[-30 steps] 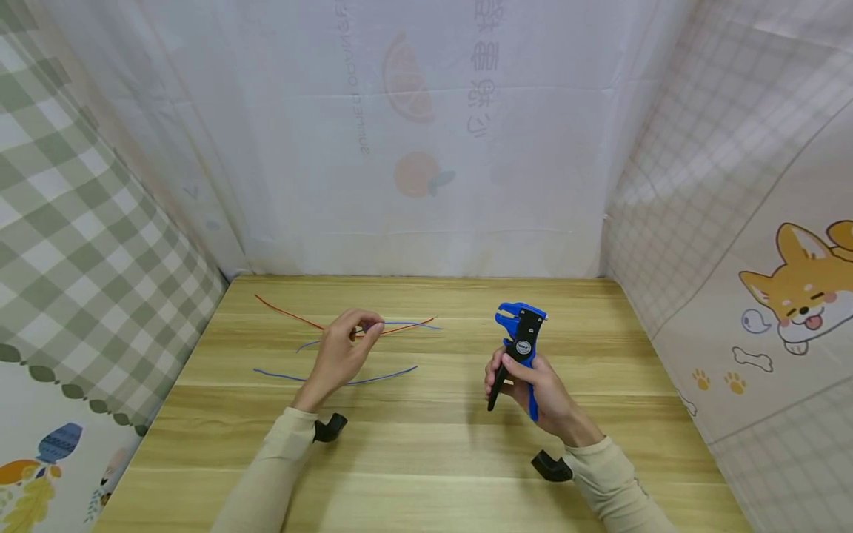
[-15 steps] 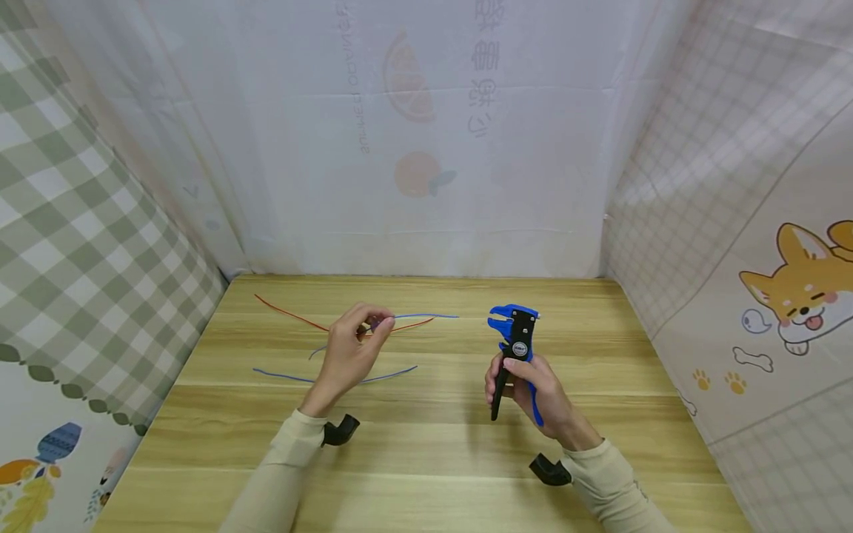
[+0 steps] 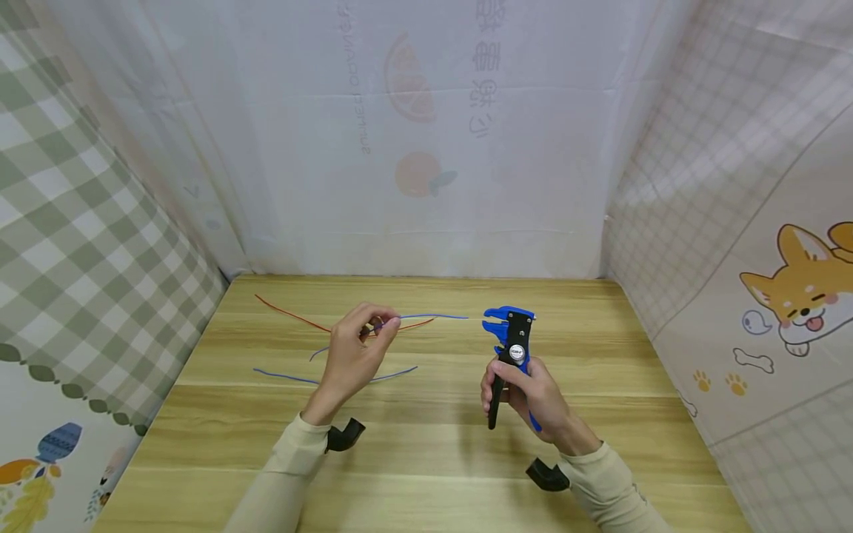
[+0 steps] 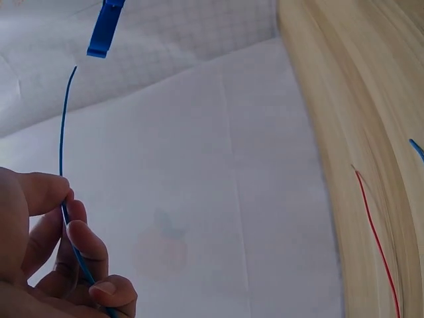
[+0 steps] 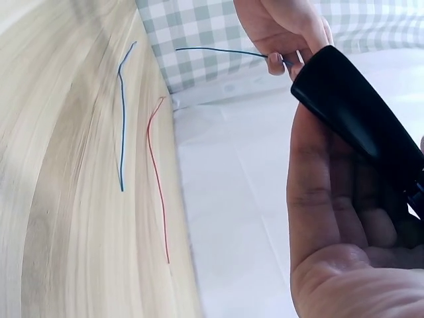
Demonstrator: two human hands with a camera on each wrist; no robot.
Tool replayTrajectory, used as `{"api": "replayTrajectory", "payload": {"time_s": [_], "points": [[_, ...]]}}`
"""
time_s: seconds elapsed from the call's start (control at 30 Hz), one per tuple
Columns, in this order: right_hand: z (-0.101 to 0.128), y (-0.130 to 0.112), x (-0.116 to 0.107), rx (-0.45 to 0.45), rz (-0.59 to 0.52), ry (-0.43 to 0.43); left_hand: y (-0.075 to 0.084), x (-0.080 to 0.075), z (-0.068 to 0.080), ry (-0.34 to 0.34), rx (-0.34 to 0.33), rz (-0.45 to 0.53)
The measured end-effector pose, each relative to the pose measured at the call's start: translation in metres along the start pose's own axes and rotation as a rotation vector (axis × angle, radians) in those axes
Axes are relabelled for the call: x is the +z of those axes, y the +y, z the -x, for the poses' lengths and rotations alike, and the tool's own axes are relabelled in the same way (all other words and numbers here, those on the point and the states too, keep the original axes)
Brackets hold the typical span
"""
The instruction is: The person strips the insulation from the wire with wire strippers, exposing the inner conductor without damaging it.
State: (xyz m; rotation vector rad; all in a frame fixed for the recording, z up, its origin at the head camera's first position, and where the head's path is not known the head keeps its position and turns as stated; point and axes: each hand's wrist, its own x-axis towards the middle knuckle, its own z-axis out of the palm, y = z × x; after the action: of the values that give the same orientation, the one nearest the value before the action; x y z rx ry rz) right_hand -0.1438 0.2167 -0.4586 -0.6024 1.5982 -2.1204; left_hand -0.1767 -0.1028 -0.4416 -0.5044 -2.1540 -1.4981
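The left hand [image 3: 353,355] pinches a blue wire [image 3: 433,317] lifted above the bench [image 3: 426,444], its free end running level toward the open mouth of the wire stripper [image 3: 509,340] gripped upright in the right hand [image 3: 526,396].

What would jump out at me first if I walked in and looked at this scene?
Probably the blue-and-black wire stripper that the right hand grips upright over the middle of the wooden table. To its left, the left hand pinches a thin blue wire whose free end points at the tool's blue head. A red wire and another blue wire lie loose on the table behind and beside that hand.
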Motion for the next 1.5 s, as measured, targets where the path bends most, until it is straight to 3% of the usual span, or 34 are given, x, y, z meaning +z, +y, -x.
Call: {"api": "replayTrajectory", "payload": {"time_s": [0.43,1.5], "points": [[-0.003,-0.006,0.007,-0.010,-0.028,-0.073,0.012,0.002,0.000,0.017,0.073,-0.007],[-0.003,-0.008,0.014,0.015,-0.014,-0.098,0.015,0.008,0.001,0.005,0.078,0.013]]}}
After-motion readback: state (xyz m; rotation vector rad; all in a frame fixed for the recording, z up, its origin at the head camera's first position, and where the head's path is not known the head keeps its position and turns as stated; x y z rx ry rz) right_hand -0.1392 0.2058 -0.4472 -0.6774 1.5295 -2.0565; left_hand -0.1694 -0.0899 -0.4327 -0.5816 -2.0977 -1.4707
